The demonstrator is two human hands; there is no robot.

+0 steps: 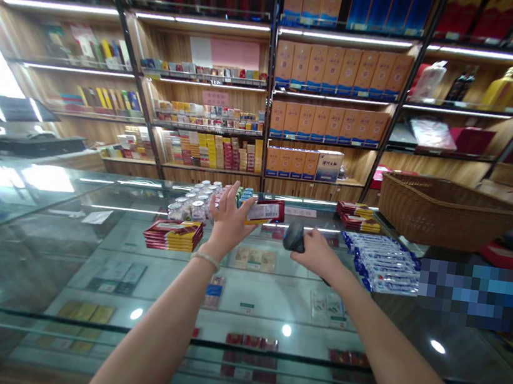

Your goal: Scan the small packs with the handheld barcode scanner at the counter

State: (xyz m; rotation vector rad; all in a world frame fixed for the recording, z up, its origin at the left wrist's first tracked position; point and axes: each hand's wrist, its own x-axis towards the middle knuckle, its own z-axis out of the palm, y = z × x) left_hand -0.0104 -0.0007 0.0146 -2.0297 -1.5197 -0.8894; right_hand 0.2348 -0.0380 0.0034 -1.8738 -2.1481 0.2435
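On the surface (223, 266): stack of packs (172, 235) L of ctr; jars (197, 202) just behind, twd far edge. L hand (230, 217) is above, in front of jars' R end, w/ held pack (267, 211) to its R. R hand (317, 254) w/ scanner (294, 237) above mid-surface. Sachets (382, 265) to its R; 2nd stack (358, 217) behind them, nr far edge; basket (451, 218) R of that, twd far R corner. Flat packs (254, 259) in rows under glass. Beyond far edge: shelves (357, 175) w/ boxes (343, 69).
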